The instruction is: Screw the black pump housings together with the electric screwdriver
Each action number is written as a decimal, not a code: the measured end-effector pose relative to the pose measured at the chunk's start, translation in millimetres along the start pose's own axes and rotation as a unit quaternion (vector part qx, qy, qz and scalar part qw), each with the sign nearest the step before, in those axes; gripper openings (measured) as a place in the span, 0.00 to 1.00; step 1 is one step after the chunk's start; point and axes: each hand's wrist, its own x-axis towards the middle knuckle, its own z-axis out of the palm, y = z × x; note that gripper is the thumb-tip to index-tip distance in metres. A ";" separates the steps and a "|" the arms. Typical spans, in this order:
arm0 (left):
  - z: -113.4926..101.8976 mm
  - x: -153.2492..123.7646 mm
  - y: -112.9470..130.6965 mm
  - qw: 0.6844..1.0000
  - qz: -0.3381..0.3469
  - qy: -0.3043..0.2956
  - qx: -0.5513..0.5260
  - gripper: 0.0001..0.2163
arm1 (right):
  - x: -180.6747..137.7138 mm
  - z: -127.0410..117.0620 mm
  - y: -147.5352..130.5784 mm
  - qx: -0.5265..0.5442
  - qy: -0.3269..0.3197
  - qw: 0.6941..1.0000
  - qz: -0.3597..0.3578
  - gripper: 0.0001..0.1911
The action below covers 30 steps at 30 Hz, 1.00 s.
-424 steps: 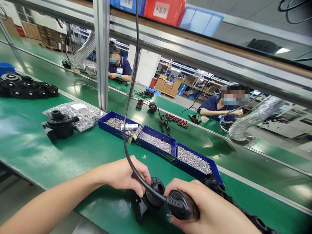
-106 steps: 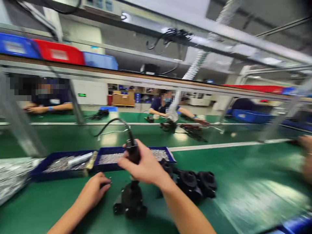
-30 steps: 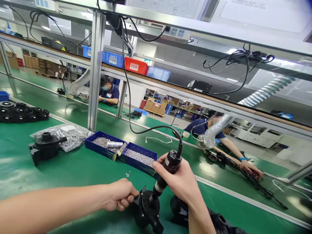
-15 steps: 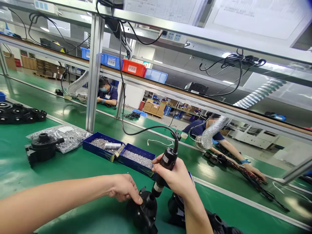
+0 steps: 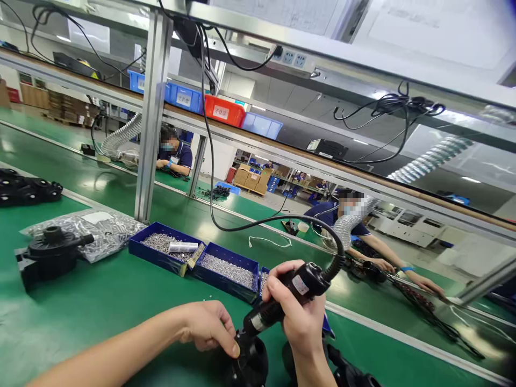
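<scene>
My right hand (image 5: 300, 314) is wrapped round a black corded electric screwdriver (image 5: 282, 295), which slants down to the left. Its lower end meets a round black plastic pump housing (image 5: 250, 363) at the bottom of the view; the bit's tip is hidden. With thumb and fingers, my left hand (image 5: 212, 328) grips the left edge of this housing. Just beyond the hands, blue bins hold small metal screws (image 5: 228, 269) and longer screws (image 5: 159, 243). A second black pump housing (image 5: 52, 252) sits on the green bench at the left.
Behind that housing lies a clear bag of metal parts (image 5: 108, 231). More black parts (image 5: 346, 365) are near my right forearm. The screwdriver's cable (image 5: 242, 228) loops from the overhead frame past a metal post (image 5: 151, 118). Across the bench, a co-worker's arm (image 5: 382, 250) reaches over cables.
The screwdriver has gone from nearly upright to strongly tilted, its top swinging right. Its lower end has shifted left on the housing. My left hand keeps its hold.
</scene>
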 end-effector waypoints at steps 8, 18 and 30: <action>11.1 -2.0 -11.7 0.999 0.023 0.016 -0.042 0.26 | 3.2 3.0 13.5 -0.011 -0.016 0.999 0.036 0.10; 13.9 -2.8 -8.2 0.999 0.005 0.015 -0.044 0.22 | 4.4 3.0 12.0 -0.011 -0.031 0.998 0.055 0.11; 26.0 -13.5 -1.5 0.998 -0.012 0.041 -0.034 0.21 | 1.9 4.7 7.7 0.025 -0.039 0.995 0.094 0.13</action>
